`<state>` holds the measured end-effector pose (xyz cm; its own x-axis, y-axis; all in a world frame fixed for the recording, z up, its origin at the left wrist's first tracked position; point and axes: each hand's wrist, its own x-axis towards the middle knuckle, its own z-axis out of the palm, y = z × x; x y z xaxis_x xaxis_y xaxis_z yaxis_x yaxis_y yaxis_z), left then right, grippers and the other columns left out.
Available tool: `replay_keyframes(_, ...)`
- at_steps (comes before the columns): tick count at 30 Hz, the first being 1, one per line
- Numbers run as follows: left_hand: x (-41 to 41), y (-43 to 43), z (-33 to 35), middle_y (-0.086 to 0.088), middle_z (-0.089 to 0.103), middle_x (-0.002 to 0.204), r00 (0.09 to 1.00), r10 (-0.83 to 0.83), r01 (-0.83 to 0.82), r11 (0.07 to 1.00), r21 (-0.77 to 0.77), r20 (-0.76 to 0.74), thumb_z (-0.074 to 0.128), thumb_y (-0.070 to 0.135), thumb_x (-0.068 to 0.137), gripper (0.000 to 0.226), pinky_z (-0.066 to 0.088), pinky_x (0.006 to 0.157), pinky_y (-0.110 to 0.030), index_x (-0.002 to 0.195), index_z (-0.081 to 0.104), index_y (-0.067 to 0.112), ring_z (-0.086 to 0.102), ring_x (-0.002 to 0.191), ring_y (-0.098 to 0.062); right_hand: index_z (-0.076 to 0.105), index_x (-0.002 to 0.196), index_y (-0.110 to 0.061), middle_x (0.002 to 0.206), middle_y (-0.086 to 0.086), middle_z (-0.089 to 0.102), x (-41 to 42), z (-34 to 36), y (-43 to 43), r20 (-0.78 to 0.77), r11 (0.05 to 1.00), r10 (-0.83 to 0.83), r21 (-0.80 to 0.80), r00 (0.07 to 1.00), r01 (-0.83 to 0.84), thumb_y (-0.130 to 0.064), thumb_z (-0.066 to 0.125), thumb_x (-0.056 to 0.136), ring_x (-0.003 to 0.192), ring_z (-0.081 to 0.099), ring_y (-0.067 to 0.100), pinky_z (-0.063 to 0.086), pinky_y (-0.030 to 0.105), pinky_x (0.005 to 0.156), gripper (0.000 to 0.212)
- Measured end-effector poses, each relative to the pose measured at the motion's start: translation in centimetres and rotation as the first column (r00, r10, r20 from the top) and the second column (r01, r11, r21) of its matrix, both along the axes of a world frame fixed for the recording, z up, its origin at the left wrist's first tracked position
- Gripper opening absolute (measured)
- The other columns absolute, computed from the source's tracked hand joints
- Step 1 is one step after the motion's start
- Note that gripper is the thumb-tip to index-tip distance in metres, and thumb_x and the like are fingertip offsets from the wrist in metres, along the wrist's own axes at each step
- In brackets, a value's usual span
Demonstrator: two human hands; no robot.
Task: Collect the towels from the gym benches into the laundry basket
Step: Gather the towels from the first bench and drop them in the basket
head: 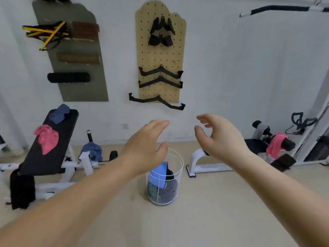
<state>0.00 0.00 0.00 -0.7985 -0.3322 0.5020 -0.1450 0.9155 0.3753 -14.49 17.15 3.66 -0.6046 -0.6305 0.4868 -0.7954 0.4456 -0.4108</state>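
Note:
A white wire laundry basket (179, 171) stands on the floor in the middle, holding a light blue towel (158, 173) and dark cloths. My left hand (146, 147) hovers above its rim, open and holding nothing. My right hand (220, 136) is raised to the right of the basket, fingers apart. On the black inclined bench (48, 157) at the left lie a pink towel (47, 138) and a dark blue towel (59, 113). A black towel (21, 189) hangs off its lower end. Another blue towel (93, 150) sits behind the bench. A pink towel (275, 143) and a grey towel (260, 131) drape over the right bench.
A wooden pegboard (160, 56) with black cable handles hangs on the white wall ahead. A grey board (74, 86) with foam rollers and straps is at the upper left. A white bench foot (197, 161) stands right of the basket. The floor is light wood.

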Motion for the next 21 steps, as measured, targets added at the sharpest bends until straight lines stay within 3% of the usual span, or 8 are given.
replay_keyframes(7,2.3,-7.9,-11.6,0.009,0.049,0.149,0.958,0.187,-0.24,0.938,0.252,0.218,0.056,0.028,0.096,0.056,0.047,0.103,-0.03,0.151,0.042,0.027,0.047,0.135,-0.009,0.074,0.114,-0.025,0.103,-0.01,0.077,-2.1,-10.3,-11.4,0.301,0.989,0.109,0.067,0.947,-0.135,-0.04,0.056,0.092,0.099,0.072,0.013,0.059,0.043,0.089,0.032)
replay_keyframes(14,3.3,-21.3,-18.8,0.017,0.056,0.134,0.926,0.254,-0.358,0.822,0.442,0.278,0.059,0.029,0.094,0.051,0.048,0.101,-0.028,0.145,0.049,0.03,0.055,0.12,0.001,0.077,0.1,-0.026,0.091,-0.011,0.078,-2.7,-16.6,-28.9,0.478,0.958,0.154,0.142,0.865,-0.249,-0.034,0.059,0.091,0.087,0.073,0.011,0.06,0.04,0.085,0.022)
replay_keyframes(16,2.9,-25.6,-19.8,0.02,0.054,0.134,0.917,0.263,-0.385,0.783,0.489,0.3,0.058,0.03,0.095,0.051,0.044,0.099,-0.02,0.145,0.048,0.032,0.053,0.115,0.005,0.077,0.1,-0.028,0.085,-0.014,0.077,-3.0,-17.5,-34.1,0.511,0.953,0.154,0.149,0.846,-0.264,-0.034,0.059,0.092,0.082,0.071,0.003,0.058,0.024,0.079,0.021)
replay_keyframes(18,2.4,-29.6,-20.7,0.023,0.053,0.133,0.911,0.262,-0.4,0.749,0.528,0.319,0.058,0.031,0.095,0.051,0.044,0.1,-0.02,0.145,0.047,0.035,0.054,0.115,0.007,0.076,0.1,-0.031,0.08,-0.016,0.073,-3.2,-18.0,-38.5,0.524,0.939,0.154,0.187,0.838,-0.289,-0.033,0.059,0.094,0.076,0.067,-0.003,0.046,0.005,0.067,0.019)
replay_keyframes(20,1.6,-33.5,-21.7,0.026,0.054,0.13,0.896,0.274,-0.434,0.703,0.563,0.348,0.059,0.032,0.095,0.051,0.048,0.101,-0.023,0.144,0.048,0.037,0.056,0.114,0.008,0.076,0.101,-0.028,0.084,-0.012,0.076,-3.8,-18.3,-42.3,0.585,0.929,0.15,0.193,0.797,-0.317,-0.033,0.059,0.095,0.08,0.07,0.006,0.053,0.013,0.074,0.019)
replay_keyframes(21,0.9,-35.4,-22.2,0.028,0.054,0.128,0.893,0.283,-0.445,0.674,0.589,0.35,0.06,0.032,0.094,0.05,0.049,0.102,-0.025,0.143,0.049,0.037,0.057,0.112,0.008,0.077,0.103,-0.025,0.087,-0.009,0.078,-4.5,-18.7,-44.0,0.611,0.93,0.148,0.181,0.777,-0.32,-0.032,0.059,0.095,0.084,0.072,0.011,0.057,0.024,0.081,0.021)
